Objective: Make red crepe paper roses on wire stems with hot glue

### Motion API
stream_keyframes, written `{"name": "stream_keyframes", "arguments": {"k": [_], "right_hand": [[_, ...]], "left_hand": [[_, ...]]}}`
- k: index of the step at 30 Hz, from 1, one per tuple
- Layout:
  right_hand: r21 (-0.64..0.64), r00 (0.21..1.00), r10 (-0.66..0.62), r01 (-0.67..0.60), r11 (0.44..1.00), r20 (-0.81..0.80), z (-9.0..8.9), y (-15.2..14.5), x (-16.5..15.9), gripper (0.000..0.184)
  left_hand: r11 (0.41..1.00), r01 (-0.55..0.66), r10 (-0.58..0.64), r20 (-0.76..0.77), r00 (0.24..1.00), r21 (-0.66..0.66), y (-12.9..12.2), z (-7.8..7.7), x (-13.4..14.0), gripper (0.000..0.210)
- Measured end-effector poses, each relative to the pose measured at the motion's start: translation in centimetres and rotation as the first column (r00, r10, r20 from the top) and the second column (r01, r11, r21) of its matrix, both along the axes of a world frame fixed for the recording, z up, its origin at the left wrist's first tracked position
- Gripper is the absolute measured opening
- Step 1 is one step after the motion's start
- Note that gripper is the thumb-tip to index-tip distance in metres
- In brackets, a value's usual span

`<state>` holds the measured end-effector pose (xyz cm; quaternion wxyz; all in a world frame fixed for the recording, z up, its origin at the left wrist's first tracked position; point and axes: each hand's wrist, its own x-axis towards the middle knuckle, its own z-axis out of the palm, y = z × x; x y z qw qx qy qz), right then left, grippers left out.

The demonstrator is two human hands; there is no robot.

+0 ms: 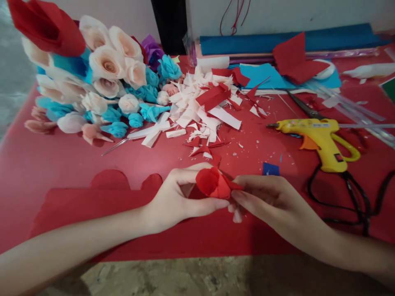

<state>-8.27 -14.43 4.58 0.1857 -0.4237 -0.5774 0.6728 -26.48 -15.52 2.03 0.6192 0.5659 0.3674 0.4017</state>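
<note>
A small red paper flower [212, 183], cupped and partly rolled, is held up over the front of the red table. My left hand [182, 193] closes round its left side, with the thumb along its underside. From the right, my right hand [265, 195] pinches the flower's right edge between thumb and fingers. The other fingers of that hand are partly hidden below. Under my left forearm lies a large red paper sheet [68, 205], with rounded red pieces [109, 179] at its upper edge.
Paper flowers [108, 65] in cream, blue, red and purple crowd the back left. Cream and red scraps [197, 94] are heaped mid-table. At right lie a yellow glue gun [321, 131] with a black cord [348, 185], scissors [304, 105], glue sticks [354, 107] and blue paper [262, 76].
</note>
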Motion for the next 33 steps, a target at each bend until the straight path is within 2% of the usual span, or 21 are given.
{"name": "stream_keyframes", "arguments": {"k": [9,12,15,19,24,28,33], "right_hand": [[-0.064,0.996,0.027,-0.032,0.997,-0.082,-0.25,0.09,0.27,0.023],[0.026,0.997,0.046,-0.044,0.999,-0.061,-0.08,0.01,0.33,0.024],[0.187,0.999,0.047,-0.049,0.981,0.012,0.0,-0.18,0.39,0.023],[0.436,0.998,-0.03,0.0,0.9,0.063,0.03,-0.41,0.45,0.01],[0.671,0.992,-0.091,0.012,0.742,0.082,-0.06,-0.6,0.38,0.025],[0.751,0.987,-0.114,-0.012,0.66,0.116,-0.29,-0.77,0.41,0.022],[0.791,0.98,-0.103,-0.071,0.608,0.168,-0.34,-0.72,0.6,0.012]], "left_hand": [[0.998,0.009,-0.007,0.03,1.0,-0.068,-0.27,0.24,0.08,0.016],[0.993,-0.007,0.016,0.075,0.997,-0.119,-0.34,0.28,0.18,0.017],[0.985,-0.017,0.038,0.125,0.991,-0.169,-0.45,0.22,0.23,0.022],[0.974,-0.025,0.065,0.173,0.983,-0.226,-0.54,0.27,0.29,0.024],[0.951,-0.03,0.095,0.196,0.976,-0.306,-0.69,0.44,0.44,0.02],[0.948,-0.068,0.117,0.141,0.983,-0.312,-0.88,0.6,0.5,0.019],[0.984,-0.09,0.098,0.046,0.994,-0.156,-0.88,0.73,0.36,0.024]]}}
